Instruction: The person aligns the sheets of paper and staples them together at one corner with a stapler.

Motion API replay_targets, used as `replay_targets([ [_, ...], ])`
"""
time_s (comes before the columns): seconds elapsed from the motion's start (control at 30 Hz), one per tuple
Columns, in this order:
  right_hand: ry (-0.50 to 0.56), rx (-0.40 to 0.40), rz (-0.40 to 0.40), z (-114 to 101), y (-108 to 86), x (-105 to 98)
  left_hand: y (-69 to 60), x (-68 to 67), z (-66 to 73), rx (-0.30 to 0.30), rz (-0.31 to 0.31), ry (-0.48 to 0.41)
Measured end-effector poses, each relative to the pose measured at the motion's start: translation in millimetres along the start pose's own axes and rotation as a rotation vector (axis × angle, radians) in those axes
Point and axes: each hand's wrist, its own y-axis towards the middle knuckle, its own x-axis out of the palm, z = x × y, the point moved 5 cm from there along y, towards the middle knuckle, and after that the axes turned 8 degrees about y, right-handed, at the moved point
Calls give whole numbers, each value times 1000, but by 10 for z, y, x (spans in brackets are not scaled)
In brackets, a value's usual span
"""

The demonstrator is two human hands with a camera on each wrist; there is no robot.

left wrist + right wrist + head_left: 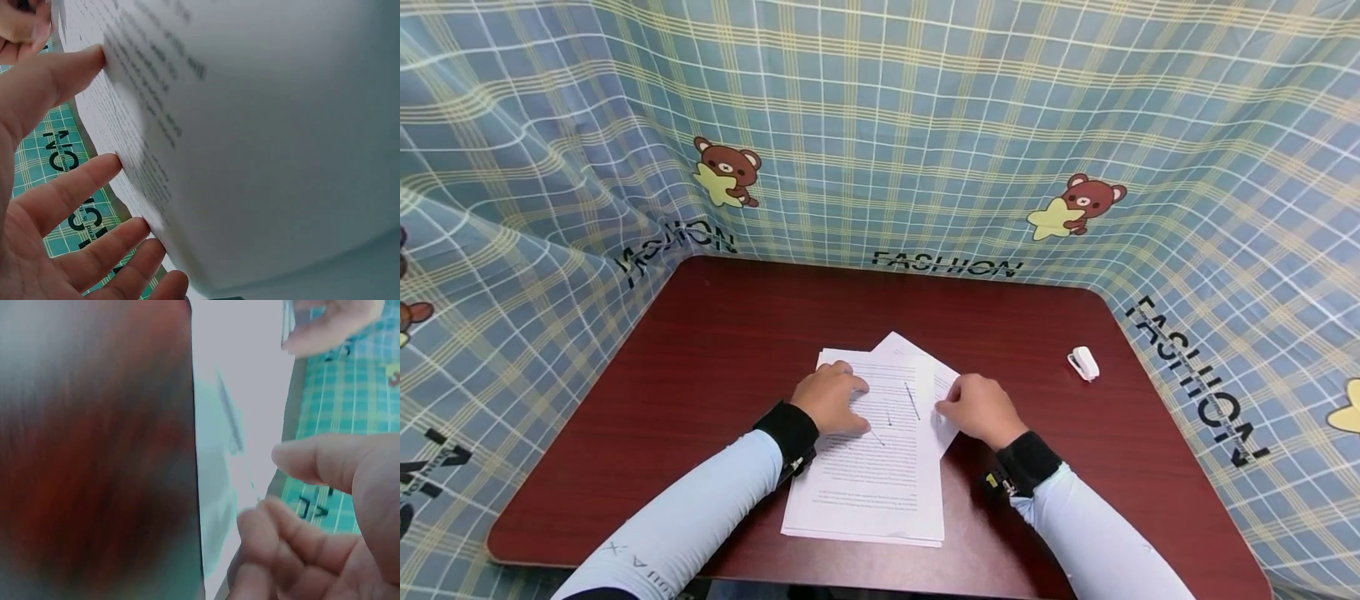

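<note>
A stack of printed paper sheets (880, 492) lies on the table, several thin dark blue streaks showing on its top page. From beneath its right side another printed sheet (898, 343) sticks out at an angle. My left hand (833, 400) rests on the stack's left edge, its fingers spread; the left wrist view shows fingertips (112, 162) against the paper. My right hand (983, 410) is at the angled sheet's right corner. Its fingers (259, 534) are loosely curled in the right wrist view, with the thumb apart from them.
A small white stapler (1083, 364) lies on the right of the dark red table (737, 333). Checked cloth (880, 150) with bear prints hangs around the back and sides. The table's front edge is near my forearms.
</note>
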Motion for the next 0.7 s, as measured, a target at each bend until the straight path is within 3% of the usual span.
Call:
replay_targets([
  [0.13, -64, 42, 49, 90, 50, -116, 16, 18, -4, -1, 4, -9],
  [0.33, -71, 108, 27, 230, 96, -87, 15, 35, 2, -7, -6, 0],
  [0.7, 1, 84, 8, 208, 160, -45, 11, 30, 1, 3, -1, 1],
])
